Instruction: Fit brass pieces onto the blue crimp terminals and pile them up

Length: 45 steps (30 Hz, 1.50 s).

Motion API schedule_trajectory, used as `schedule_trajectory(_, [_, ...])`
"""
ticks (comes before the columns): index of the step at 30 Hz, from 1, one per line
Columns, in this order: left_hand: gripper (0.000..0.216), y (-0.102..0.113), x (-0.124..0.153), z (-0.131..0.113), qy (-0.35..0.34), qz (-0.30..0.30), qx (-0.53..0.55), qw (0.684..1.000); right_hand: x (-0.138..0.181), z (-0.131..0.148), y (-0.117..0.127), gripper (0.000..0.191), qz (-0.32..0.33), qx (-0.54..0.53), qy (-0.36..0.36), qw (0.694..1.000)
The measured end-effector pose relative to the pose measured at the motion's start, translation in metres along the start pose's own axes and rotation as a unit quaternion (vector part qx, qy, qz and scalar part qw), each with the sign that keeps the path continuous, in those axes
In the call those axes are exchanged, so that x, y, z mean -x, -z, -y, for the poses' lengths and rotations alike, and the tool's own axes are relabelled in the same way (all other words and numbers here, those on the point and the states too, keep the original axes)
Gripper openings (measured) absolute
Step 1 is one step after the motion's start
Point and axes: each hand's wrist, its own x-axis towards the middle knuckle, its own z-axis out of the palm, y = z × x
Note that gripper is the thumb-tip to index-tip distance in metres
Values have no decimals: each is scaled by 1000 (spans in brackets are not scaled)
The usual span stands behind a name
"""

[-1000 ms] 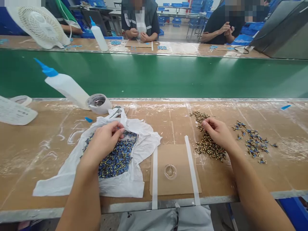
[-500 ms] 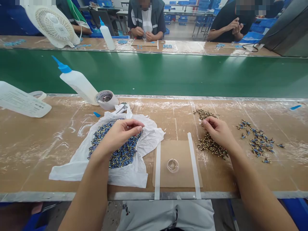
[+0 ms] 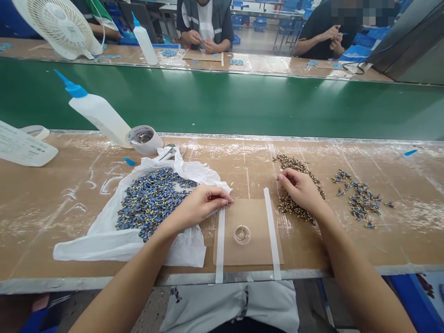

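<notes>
- Along a cardboard-covered desk [image 3: 52,217] on a factory floor, a green conveyor belt [image 3: 222,106] crosses at 12 o'clock, with a co-worker in a dark vest [image 3: 204,23] seated beyond it.
- At 11 o'clock, a white squeeze bottle [image 3: 99,113] with a blue nozzle tilts up from the desk, a tape roll [image 3: 144,140] just beside its base.
- At 10 o'clock, a crumpled white plastic sheet [image 3: 86,245] carries a broad heap of small blue-and-brass parts [image 3: 149,203].
- At 12 o'clock, a cardboard pad [image 3: 249,249] sits between two white tape strips, a clear round cup [image 3: 242,234] at its centre.
- At 1 o'clock, a curved trail of brass-coloured parts [image 3: 289,162] runs along the desk; at 2 o'clock lies a looser scatter of blue-tipped parts [image 3: 359,201].
- Left hand [image 3: 204,206]: fingers together, loosely curled, at the sheet's edge beside the pad; any held piece cannot be made out.
- Right hand [image 3: 300,189]: curled over the brass-coloured parts, fingertips low; whether it grips one cannot be told.
- Good handling here likely means light fingertip picks, with each heap kept separate.
</notes>
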Motion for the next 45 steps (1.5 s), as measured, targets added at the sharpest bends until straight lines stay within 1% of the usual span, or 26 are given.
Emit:
schedule_trajectory(5, [21, -12, -5, 8, 12, -14, -21, 1000, 2, 7, -3, 27, 20, 21, 11, 1000])
schedule_trajectory(10, [20, -11, -4, 6, -14, 16, -36, 999, 4, 14, -7, 26, 44, 30, 32, 998])
schedule_trajectory(12, [19, -10, -4, 5, -6, 13, -48, 999, 4, 14, -9, 26, 51, 28, 32, 998])
schedule_trajectory(16, [19, -8, -3, 8, 22, -38, -64, 997, 3, 12, -10, 27, 57, 29, 30, 997])
schedule_trajectory(21, [6, 1, 0, 9, 6, -109, -78, 991, 3, 14, -11, 26, 61, 32, 30, 997])
schedule_trajectory(24, [7, 3, 1, 6, 8, -132, -75, 988, 4, 15, -12, 25, 63, 36, 29, 997])
schedule_trajectory(27, [3, 1, -1, 5, 3, -118, -10, 993, 4, 16, -11, 25, 62, 37, 30, 997])
schedule_trajectory(29, [7, -2, -2, 5, 3, -104, 30, 994, 4, 17, -12, 25, 62, 37, 32, 997])
schedule_trajectory(32, [8, -7, -4, 8, 15, -92, 40, 995, 4, 18, -12, 26, 67, 40, 35, 996])
schedule_trajectory(34, [8, -10, -5, 11, 21, -92, 25, 995, 4, 18, -13, 26, 71, 39, 33, 996])
schedule_trajectory(37, [8, -13, -6, 13, 21, -87, -35, 995, 5, 19, -12, 26, 69, 35, 33, 996])
schedule_trajectory(42, [21, -17, -7, 8, -29, -63, -144, 987, 6, 21, -11, 26, 72, 16, 37, 997])
schedule_trajectory(43, [24, -18, -7, 7, -34, -59, -148, 987, 7, 23, -12, 26, 77, 4, 41, 996])
schedule_trajectory(45, [29, -21, -6, 5, -28, -34, -122, 992, 9, 29, -15, 22, 93, -39, 61, 993])
